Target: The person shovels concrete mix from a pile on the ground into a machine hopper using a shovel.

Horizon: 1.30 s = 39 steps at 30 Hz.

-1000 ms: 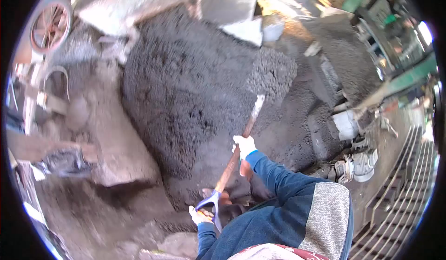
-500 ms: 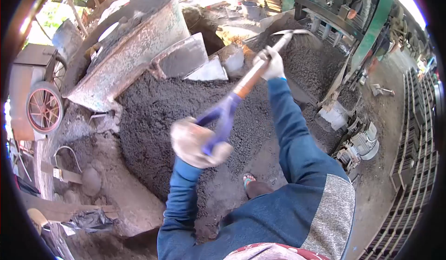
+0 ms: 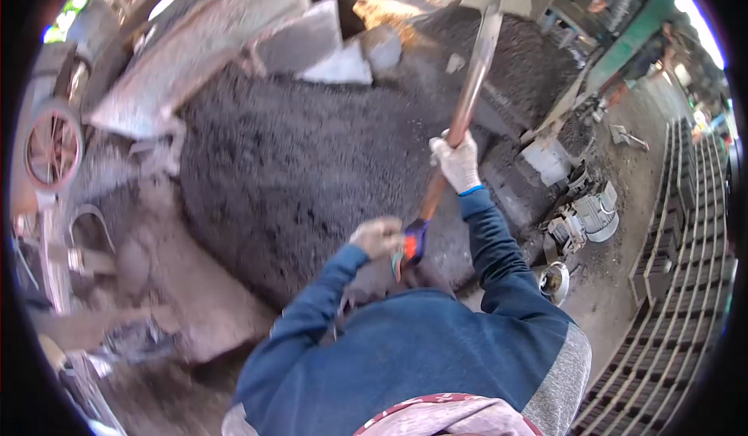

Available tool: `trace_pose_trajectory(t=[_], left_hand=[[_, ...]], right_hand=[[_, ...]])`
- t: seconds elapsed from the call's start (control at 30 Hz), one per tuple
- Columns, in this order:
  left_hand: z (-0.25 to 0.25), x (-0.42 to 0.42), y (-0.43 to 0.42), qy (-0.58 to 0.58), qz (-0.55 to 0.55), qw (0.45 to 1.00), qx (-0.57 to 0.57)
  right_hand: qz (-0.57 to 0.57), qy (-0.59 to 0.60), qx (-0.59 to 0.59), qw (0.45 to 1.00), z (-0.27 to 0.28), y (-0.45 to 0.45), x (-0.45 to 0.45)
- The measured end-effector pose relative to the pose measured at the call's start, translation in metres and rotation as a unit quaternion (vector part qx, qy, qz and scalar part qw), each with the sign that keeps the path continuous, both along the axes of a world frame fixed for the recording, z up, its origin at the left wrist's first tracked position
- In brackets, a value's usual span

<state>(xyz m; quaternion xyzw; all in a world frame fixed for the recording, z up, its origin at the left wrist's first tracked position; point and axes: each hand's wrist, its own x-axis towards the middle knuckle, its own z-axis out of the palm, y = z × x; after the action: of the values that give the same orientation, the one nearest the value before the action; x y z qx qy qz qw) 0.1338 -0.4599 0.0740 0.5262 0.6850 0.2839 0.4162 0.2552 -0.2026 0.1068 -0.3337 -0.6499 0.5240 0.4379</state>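
My right hand (image 3: 458, 163), in a pale glove with a blue cuff, is closed around the wooden shaft of a shovel (image 3: 472, 93). The shovel slants up and away, its blade at the top edge of the view over the far grey heap. At the near end, my left hand (image 3: 377, 238), gloved and a little blurred, is closed at the purple and orange handle; its fingertips are partly hidden. Below the shaft lies a broad bed of dark, damp granular mix (image 3: 312, 171). A second dark heap (image 3: 530, 70) rises beyond my right hand.
A large tilted metal pan (image 3: 210, 46) and leaning slabs (image 3: 300, 38) border the bed at far left. An electric motor (image 3: 596, 216) sits on the right, near a green machine frame (image 3: 635, 35). Rows of dark blocks (image 3: 662, 303) line the right side. A wheel (image 3: 54, 148) stands at left.
The shovel has swung to a steeper angle, its handle lower and nearer my body. My right hand has come down and closer; my left hand has shifted right and down. The view has tilted.
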Motion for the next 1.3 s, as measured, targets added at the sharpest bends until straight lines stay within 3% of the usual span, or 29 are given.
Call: trace_pose_trajectory(t=[0.03, 0.1, 0.13, 0.17, 0.23, 0.27, 0.3, 0.37, 0.43, 0.5, 0.57, 0.67, 0.7, 0.77, 0.8, 0.83, 0.9, 0.93, 1.03, 1.07, 1.1, 1.17, 1.2, 1.23, 1.3], left_hand=[[0.017, 0.001, 0.005, -0.082, 0.064, 0.995, 0.004], [0.041, 0.003, 0.015, -0.109, 0.107, 0.974, 0.166], [0.053, 0.01, 0.018, -0.208, 0.154, 0.943, 0.211], [0.059, 0.015, 0.021, -0.301, 0.199, 0.896, 0.258], [0.058, 0.012, 0.015, -0.336, 0.288, 0.858, 0.262], [0.057, 0.017, 0.008, -0.607, 0.415, 0.62, 0.272], [0.049, 0.005, -0.01, -0.638, 0.51, 0.548, 0.181], [-0.025, -0.005, -0.062, -0.702, 0.544, 0.433, 0.155], [-0.09, -0.006, -0.124, -0.656, 0.633, 0.382, 0.152], [-0.098, 0.007, -0.186, -0.61, 0.713, 0.313, 0.148], [-0.142, 0.032, -0.246, -0.575, 0.753, 0.27, 0.173], [-0.142, 0.063, -0.3, -0.548, 0.778, 0.228, 0.204], [-0.151, 0.074, -0.311, -0.554, 0.774, 0.212, 0.222], [-0.171, 0.093, -0.312, -0.547, 0.777, 0.175, 0.257], [-0.182, 0.102, -0.301, -0.549, 0.778, 0.149, 0.268], [-0.194, 0.11, -0.283, -0.55, 0.778, 0.124, 0.277], [-0.188, 0.137, -0.205, -0.469, 0.849, 0.162, 0.179], [-0.212, 0.162, -0.186, -0.593, 0.779, 0.134, 0.155], [-0.294, 0.229, -0.119, -0.686, 0.723, 0.073, -0.037], [-0.288, 0.248, -0.101, -0.705, 0.694, 0.144, 0.023], [-0.305, 0.259, -0.082, -0.726, 0.677, 0.05, -0.107], [-0.311, 0.28, -0.053, -0.71, 0.69, 0.089, -0.111], [-0.325, 0.286, -0.048, -0.727, 0.669, 0.079, -0.13], [-0.341, 0.289, -0.046, -0.724, 0.674, 0.073, -0.131], [-0.377, 0.276, -0.067, -0.693, 0.701, 0.142, -0.089]], right_hand=[[-0.039, -0.072, 0.104, 0.991, -0.024, -0.006, 0.005], [-0.064, -0.223, 0.153, 0.961, 0.015, -0.068, 0.02], [-0.058, -0.28, 0.176, 0.942, 0.02, -0.095, 0.024], [-0.027, -0.294, 0.201, 0.934, 0.017, -0.121, 0.028], [0.071, -0.301, 0.271, 0.912, 0.009, -0.17, 0.038], [0.123, -0.31, 0.32, 0.887, -0.004, -0.186, 0.048], [0.173, -0.314, 0.368, 0.858, -0.02, -0.196, 0.062], [0.279, -0.398, 0.326, 0.811, -0.031, -0.21, 0.095], [0.332, -0.441, 0.283, 0.785, -0.042, -0.216, 0.133], [0.358, -0.47, 0.293, 0.751, -0.047, -0.203, 0.166], [0.403, -0.459, 0.329, 0.72, -0.031, -0.179, 0.172], [0.399, -0.481, 0.274, 0.731, -0.05, -0.133, 0.183], [0.369, -0.493, 0.196, 0.763, -0.063, -0.124, 0.189], [0.307, -0.432, -0.076, 0.845, -0.088, -0.12, 0.192], [0.265, -0.403, -0.133, 0.866, -0.102, -0.121, 0.195], [0.236, -0.396, -0.191, 0.866, -0.108, -0.122, 0.203], [0.17, -0.378, -0.299, 0.859, -0.104, -0.129, 0.212], [0.189, -0.46, -0.172, 0.85, -0.12, -0.123, 0.233], [0.127, -0.459, -0.147, 0.867, -0.121, -0.126, 0.287], [0.064, -0.574, -0.145, 0.803, -0.117, -0.114, 0.31], [-0.004, -0.484, -0.208, 0.85, -0.103, -0.123, 0.31], [-0.045, -0.395, -0.271, 0.876, -0.107, -0.118, 0.334], [-0.06, -0.456, -0.266, 0.847, -0.107, -0.115, 0.333], [-0.069, -0.408, -0.273, 0.868, -0.108, -0.13, 0.313], [-0.029, -0.438, -0.246, 0.864, -0.167, -0.136, 0.315]])
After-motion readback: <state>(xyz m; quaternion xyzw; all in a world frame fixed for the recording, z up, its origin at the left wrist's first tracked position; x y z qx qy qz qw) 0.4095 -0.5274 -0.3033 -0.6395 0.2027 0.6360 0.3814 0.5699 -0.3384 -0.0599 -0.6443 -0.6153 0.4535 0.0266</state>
